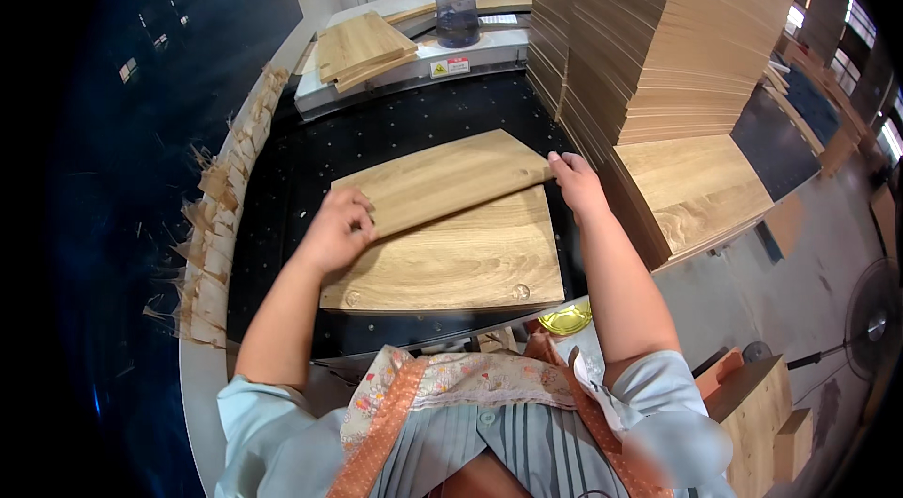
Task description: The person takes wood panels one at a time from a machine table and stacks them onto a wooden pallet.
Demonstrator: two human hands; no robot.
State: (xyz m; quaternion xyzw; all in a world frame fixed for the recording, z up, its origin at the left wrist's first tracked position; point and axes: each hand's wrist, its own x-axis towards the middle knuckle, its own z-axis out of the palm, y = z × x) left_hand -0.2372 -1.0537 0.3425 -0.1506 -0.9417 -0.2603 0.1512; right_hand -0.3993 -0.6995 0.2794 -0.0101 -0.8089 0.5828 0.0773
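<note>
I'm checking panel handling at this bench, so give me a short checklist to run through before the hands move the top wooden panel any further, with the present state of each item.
1. Left hand on the top panel: ok, fingers rest on its near left edge.
2. Right hand on the same panel: ok, at its right corner.
3. Top panel squared with the lower panel: not ok, it lies skewed.
4. Tall panel stack apart from the right hand: not ok, close beside it.
5. Water bottle out of the way: ok, at the far end.
6. Firmness of grip: cannot tell.
</note>
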